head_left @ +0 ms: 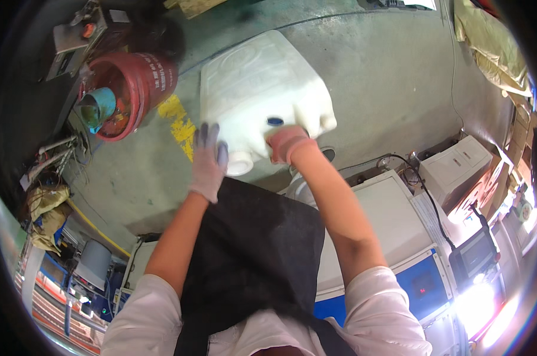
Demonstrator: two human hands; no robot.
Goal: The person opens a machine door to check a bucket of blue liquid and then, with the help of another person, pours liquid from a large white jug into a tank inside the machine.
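"One question: what's around you?"

"A red bucket [155, 74] at 10 o'clock (a teal cup [104, 102] is at its mouth), yellow floor paint [176, 121] next to it, a white cabinet [372, 222] at 4. My black apron [253, 249] fills 6."

"And the white container [259, 77]?"

"At 12, its round white cap [240, 164] pointing about 7, toward me. The long axis seems to run 11 to 5, though foreshortening blurs that."

"Your grip?"

"My left hand [209, 163] is unclenched, fingers extended, just beside the cap. My right hand [290, 144] curls at the near edge, blocking part of it; whether it grasps anything I cannot tell."
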